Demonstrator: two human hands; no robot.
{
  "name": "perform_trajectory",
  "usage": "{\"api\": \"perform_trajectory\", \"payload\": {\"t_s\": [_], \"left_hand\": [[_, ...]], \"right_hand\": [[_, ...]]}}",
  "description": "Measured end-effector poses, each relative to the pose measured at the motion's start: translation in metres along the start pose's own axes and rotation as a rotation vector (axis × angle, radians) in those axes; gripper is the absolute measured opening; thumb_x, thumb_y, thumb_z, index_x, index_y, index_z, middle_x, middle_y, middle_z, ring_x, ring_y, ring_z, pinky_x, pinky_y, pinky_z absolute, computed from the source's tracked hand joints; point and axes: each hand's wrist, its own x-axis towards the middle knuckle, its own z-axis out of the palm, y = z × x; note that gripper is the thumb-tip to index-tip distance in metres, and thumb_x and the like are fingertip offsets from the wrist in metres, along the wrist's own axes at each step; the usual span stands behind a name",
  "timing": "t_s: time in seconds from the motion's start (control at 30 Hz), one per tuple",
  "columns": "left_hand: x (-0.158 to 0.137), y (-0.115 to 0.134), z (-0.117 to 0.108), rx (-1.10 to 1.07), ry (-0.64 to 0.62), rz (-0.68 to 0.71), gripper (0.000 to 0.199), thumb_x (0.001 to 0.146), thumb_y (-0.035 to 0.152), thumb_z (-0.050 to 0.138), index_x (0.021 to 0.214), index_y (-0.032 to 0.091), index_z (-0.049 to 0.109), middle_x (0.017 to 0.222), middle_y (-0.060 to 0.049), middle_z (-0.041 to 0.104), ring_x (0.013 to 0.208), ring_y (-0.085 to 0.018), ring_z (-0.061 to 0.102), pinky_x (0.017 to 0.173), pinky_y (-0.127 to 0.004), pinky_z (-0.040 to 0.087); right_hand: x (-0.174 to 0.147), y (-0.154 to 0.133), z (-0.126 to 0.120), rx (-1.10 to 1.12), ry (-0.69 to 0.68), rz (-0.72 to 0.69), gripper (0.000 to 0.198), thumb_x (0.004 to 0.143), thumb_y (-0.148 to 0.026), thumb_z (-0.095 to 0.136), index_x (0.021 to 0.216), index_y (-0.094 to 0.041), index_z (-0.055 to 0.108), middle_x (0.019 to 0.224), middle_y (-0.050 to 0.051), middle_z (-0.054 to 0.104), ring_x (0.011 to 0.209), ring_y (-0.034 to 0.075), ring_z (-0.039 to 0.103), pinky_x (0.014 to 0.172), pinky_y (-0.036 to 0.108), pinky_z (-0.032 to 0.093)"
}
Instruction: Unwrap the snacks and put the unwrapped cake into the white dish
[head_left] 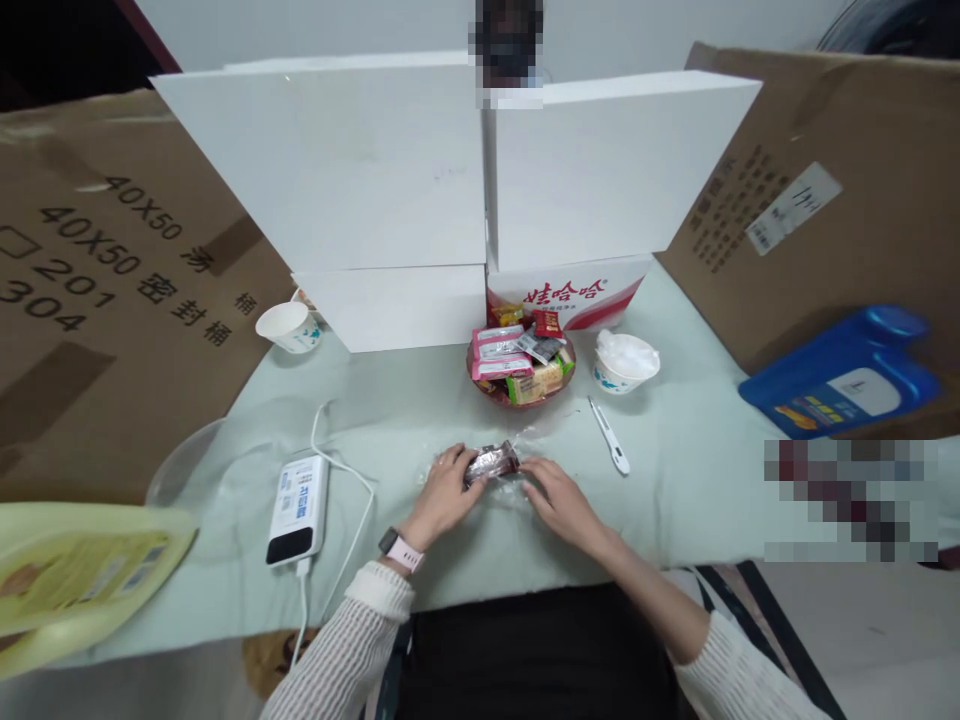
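Observation:
A small snack in a shiny dark brown wrapper (492,463) lies on the table in front of me, with crumpled clear plastic film (534,434) around it. The fingers of my left hand (446,492) are closed around its left end. At the right end is my right hand (562,505), its fingertips at the wrapper's edge and its thumb apart from the index finger. Beyond the hands stands a round basket (525,402) of wrapped snacks. A white utility knife (609,436) rests to the right.
Paper cups stand at the right (626,375) and left (291,330). A white power bank (298,505) with a cable (364,480) lies left. White boards (337,170) and cardboard (847,240) enclose the table (405,400). A blue bottle (832,385) and yellow bottle (90,575) flank it.

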Motion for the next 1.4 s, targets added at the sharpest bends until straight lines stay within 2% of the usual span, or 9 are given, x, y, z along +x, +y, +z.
{"api": "perform_trajectory", "payload": {"t_s": [0.33, 0.53, 0.67, 0.8, 0.87, 0.93, 1.1, 1.3, 1.4], "left_hand": [[-0.019, 0.031, 0.018, -0.137, -0.016, -0.044, 0.037, 0.091, 0.021, 0.042, 0.119, 0.016, 0.067, 0.126, -0.012, 0.065, 0.119, -0.025, 0.058, 0.106, -0.043, 0.044], [0.005, 0.016, -0.004, -0.255, 0.079, -0.127, 0.034, 0.093, 0.021, 0.039, 0.109, 0.014, 0.069, 0.111, -0.011, 0.072, 0.102, -0.022, 0.068, 0.094, -0.037, 0.052], [0.032, 0.001, -0.035, -0.177, 0.275, -0.136, 0.023, 0.087, 0.020, 0.052, 0.103, 0.015, 0.069, 0.108, -0.012, 0.073, 0.102, -0.025, 0.068, 0.094, -0.040, 0.052], [0.020, 0.016, -0.044, -0.065, 0.478, 0.150, 0.022, 0.087, 0.014, 0.050, 0.103, 0.017, 0.065, 0.100, -0.009, 0.071, 0.099, -0.023, 0.065, 0.091, -0.040, 0.052], [-0.001, 0.026, -0.032, -0.029, 0.371, 0.299, 0.023, 0.089, 0.011, 0.044, 0.099, 0.018, 0.064, 0.092, -0.007, 0.069, 0.090, -0.020, 0.065, 0.082, -0.034, 0.054], [-0.023, 0.028, -0.013, 0.053, 0.247, 0.301, 0.022, 0.089, 0.013, 0.048, 0.105, 0.018, 0.062, 0.098, -0.008, 0.068, 0.092, -0.021, 0.065, 0.081, -0.036, 0.054], [-0.066, 0.010, 0.020, 0.204, 0.246, 0.233, 0.031, 0.086, 0.008, 0.047, 0.114, 0.016, 0.057, 0.100, -0.009, 0.063, 0.097, -0.024, 0.061, 0.090, -0.046, 0.052], [-0.108, 0.008, 0.011, 0.142, 0.207, 0.431, 0.013, 0.083, 0.013, 0.052, 0.092, 0.018, 0.059, 0.098, -0.008, 0.063, 0.109, -0.027, 0.058, 0.105, -0.056, 0.043], [-0.116, 0.012, 0.007, 0.092, 0.246, 0.380, 0.008, 0.086, 0.018, 0.051, 0.087, 0.018, 0.059, 0.095, -0.008, 0.063, 0.094, -0.023, 0.064, 0.092, -0.047, 0.053]], "right_hand": [[0.001, 0.018, 0.011, 0.021, 0.069, 0.242, 0.037, 0.084, -0.020, 0.054, 0.120, -0.014, 0.061, 0.112, 0.014, 0.066, 0.107, 0.026, 0.062, 0.096, 0.044, 0.049], [-0.003, 0.017, -0.005, 0.174, -0.060, 0.385, 0.020, 0.083, -0.015, 0.052, 0.094, -0.016, 0.068, 0.086, 0.006, 0.070, 0.082, 0.020, 0.066, 0.083, 0.036, 0.052], [-0.005, 0.004, -0.002, 0.094, -0.073, 0.244, 0.019, 0.082, -0.012, 0.052, 0.091, -0.018, 0.068, 0.096, 0.008, 0.068, 0.092, 0.021, 0.064, 0.087, 0.036, 0.051], [0.002, -0.005, 0.001, -0.041, -0.169, -0.019, 0.038, 0.077, -0.008, 0.057, 0.114, -0.017, 0.064, 0.123, 0.012, 0.061, 0.119, 0.026, 0.053, 0.103, 0.043, 0.044], [0.005, -0.005, 0.001, -0.124, -0.250, -0.096, 0.053, 0.074, -0.008, 0.060, 0.127, -0.017, 0.058, 0.134, 0.014, 0.055, 0.129, 0.029, 0.045, 0.108, 0.047, 0.039], [0.008, -0.003, 0.000, -0.190, -0.316, -0.136, 0.062, 0.072, -0.010, 0.064, 0.133, -0.016, 0.053, 0.139, 0.015, 0.051, 0.133, 0.030, 0.042, 0.111, 0.050, 0.035], [0.009, 0.001, -0.005, -0.248, -0.372, -0.168, 0.045, 0.075, -0.013, 0.067, 0.119, -0.014, 0.059, 0.134, 0.018, 0.054, 0.128, 0.030, 0.048, 0.111, 0.054, 0.033], [0.020, -0.018, -0.016, -0.227, -0.395, -0.166, 0.021, 0.083, -0.016, 0.064, 0.104, -0.017, 0.062, 0.129, 0.014, 0.057, 0.127, 0.029, 0.049, 0.113, 0.059, 0.027], [0.029, -0.028, -0.011, -0.215, -0.442, -0.195, 0.022, 0.083, -0.018, 0.066, 0.105, -0.016, 0.063, 0.134, 0.016, 0.054, 0.131, 0.030, 0.045, 0.111, 0.054, 0.032]]}}
